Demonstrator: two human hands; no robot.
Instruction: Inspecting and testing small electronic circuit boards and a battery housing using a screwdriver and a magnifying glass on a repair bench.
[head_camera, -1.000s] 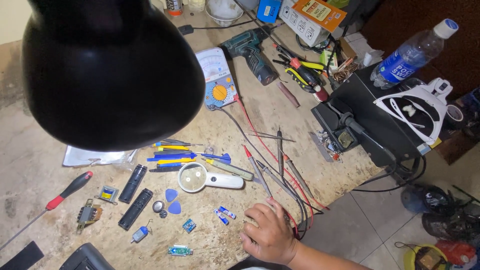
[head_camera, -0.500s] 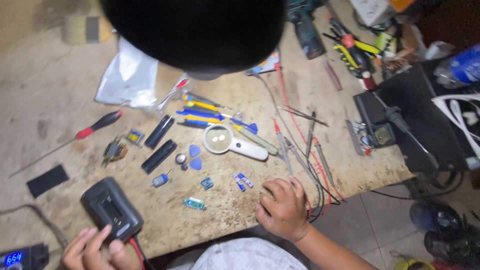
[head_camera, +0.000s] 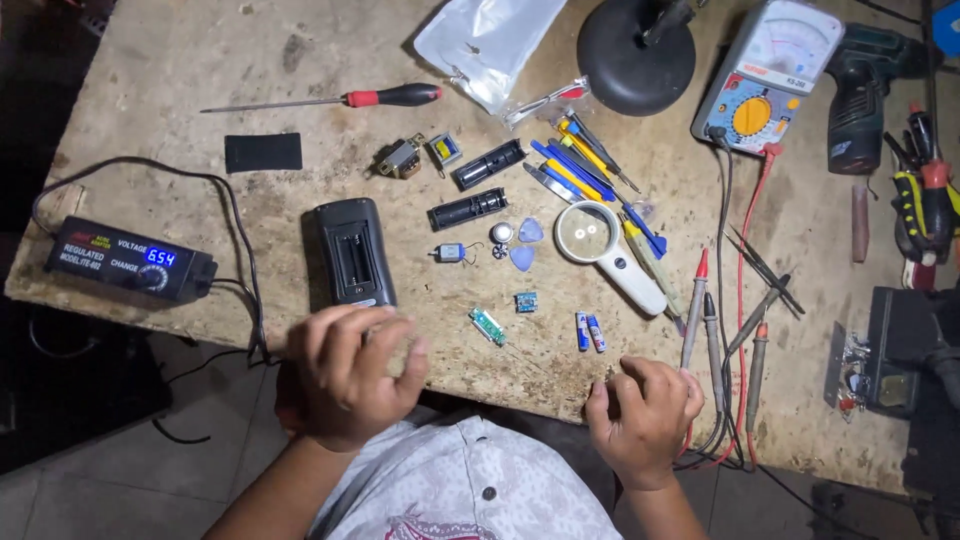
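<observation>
Screwdriver (head_camera: 340, 98): red-and-black handle. Multimeter (head_camera: 765, 75): grey case, yellow-orange dial, white scale. Magnifier (head_camera: 608, 250): white. Opened device (head_camera: 350, 252): black. Power adapter (head_camera: 125, 260): black, blue-lit digits. Picks (head_camera: 522, 245): pale blue. Drill (head_camera: 860, 85): dark teal. Worktop (head_camera: 180, 60): stained beige. Shirt (head_camera: 470, 490): white, faintly patterned.

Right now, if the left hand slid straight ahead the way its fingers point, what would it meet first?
Most likely the black handheld device lying open-backed on the workbench. The left hand hovers at its near end, fingers pointing up-table; whether they already touch it is unclear.
</observation>
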